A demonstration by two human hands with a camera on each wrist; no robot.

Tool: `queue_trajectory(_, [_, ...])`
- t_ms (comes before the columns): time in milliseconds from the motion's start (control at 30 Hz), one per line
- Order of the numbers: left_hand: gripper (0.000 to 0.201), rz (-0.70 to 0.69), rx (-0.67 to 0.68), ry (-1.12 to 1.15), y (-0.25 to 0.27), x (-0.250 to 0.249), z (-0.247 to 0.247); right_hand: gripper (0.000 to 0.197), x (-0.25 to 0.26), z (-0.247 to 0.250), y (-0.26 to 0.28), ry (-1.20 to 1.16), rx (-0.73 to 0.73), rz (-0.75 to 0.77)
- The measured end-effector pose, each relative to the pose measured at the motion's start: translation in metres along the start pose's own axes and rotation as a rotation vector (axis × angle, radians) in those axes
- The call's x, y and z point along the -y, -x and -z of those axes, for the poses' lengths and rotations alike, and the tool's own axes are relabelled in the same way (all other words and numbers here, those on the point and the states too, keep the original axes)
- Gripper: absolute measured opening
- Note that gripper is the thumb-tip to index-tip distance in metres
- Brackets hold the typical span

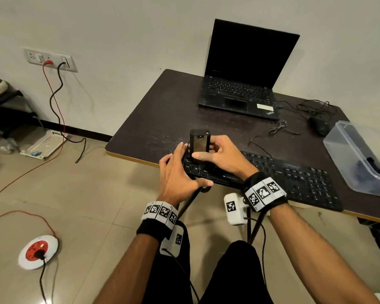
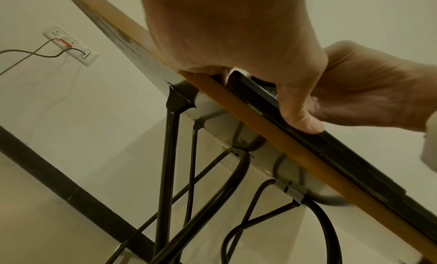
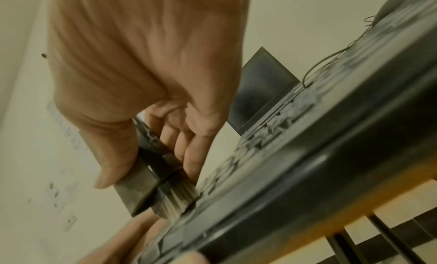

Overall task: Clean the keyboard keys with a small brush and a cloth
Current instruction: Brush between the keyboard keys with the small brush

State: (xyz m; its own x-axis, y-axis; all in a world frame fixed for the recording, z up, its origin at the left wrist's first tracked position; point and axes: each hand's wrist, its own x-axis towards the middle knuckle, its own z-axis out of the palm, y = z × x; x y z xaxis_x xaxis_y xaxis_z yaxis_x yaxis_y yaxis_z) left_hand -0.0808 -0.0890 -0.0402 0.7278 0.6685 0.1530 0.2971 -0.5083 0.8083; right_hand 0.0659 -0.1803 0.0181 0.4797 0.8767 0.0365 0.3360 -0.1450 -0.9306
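Note:
A black keyboard (image 1: pixel 294 178) lies along the front edge of the dark table (image 1: pixel 154 119). My right hand (image 1: pixel 206 153) grips a small black brush (image 1: pixel 199 143) upright over the keyboard's left end. In the right wrist view my thumb and fingers pinch the brush handle (image 3: pixel 141 184), and its pale bristles (image 3: pixel 179 197) touch the keys (image 3: pixel 236 167). My left hand (image 1: pixel 180 170) rests on the keyboard's left corner with its fingers straight. Its thumb (image 2: pixel 298 109) presses the keyboard's front edge (image 2: pixel 354 165). No cloth shows clearly in any view.
An open black laptop (image 1: pixel 239 93) stands at the back of the table. A mouse (image 1: pixel 319 126) with loose cables lies to its right. A clear plastic box (image 1: pixel 358 156) holding dark items sits at the right. An extension socket (image 1: pixel 38 251) lies on the floor.

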Motion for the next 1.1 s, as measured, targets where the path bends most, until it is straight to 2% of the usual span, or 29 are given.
queue_trajectory(133, [0.139, -0.013, -0.008, -0.005, 0.001, -0.001, 0.0, 0.022, -0.003, 0.006, 0.0, 0.054, -0.107, 0.025])
queue_trajectory(233, [0.139, -0.018, -0.007, -0.008, 0.0, -0.001, 0.001, 0.025, -0.004, 0.003, 0.0, -0.011, -0.022, 0.0])
queue_trajectory(367, [0.141, -0.014, -0.003, 0.003, 0.001, 0.0, 0.0, 0.02, -0.005, 0.003, -0.005, 0.061, -0.124, 0.031])
queue_trajectory(500, [0.139, -0.021, -0.011, 0.003, 0.0, 0.003, 0.0, 0.021, -0.001, 0.004, -0.009, 0.005, 0.015, -0.008])
queue_trajectory(600, [0.139, -0.024, -0.011, 0.007, 0.0, 0.006, -0.003, 0.017, -0.003, 0.002, -0.01, 0.053, -0.1, 0.034])
queue_trajectory(733, [0.141, -0.038, -0.012, 0.007, -0.003, 0.01, -0.005, 0.023, -0.002, -0.008, -0.007, -0.063, -0.01, 0.011])
queue_trajectory(833, [0.143, -0.023, -0.004, 0.0, -0.003, 0.011, -0.005, 0.014, -0.004, -0.011, -0.009, -0.071, -0.136, 0.033])
queue_trajectory(867, [0.143, -0.016, -0.005, 0.005, -0.002, 0.01, -0.006, 0.015, -0.003, -0.014, -0.01, -0.076, -0.14, 0.03])
queue_trajectory(967, [0.14, 0.007, -0.004, 0.038, -0.004, 0.014, -0.006, 0.023, 0.001, -0.02, -0.01, -0.081, -0.02, 0.015])
queue_trajectory(1100, [0.146, 0.024, 0.008, 0.036, -0.005, 0.015, -0.009, 0.018, 0.001, -0.023, -0.011, -0.03, -0.106, 0.054])
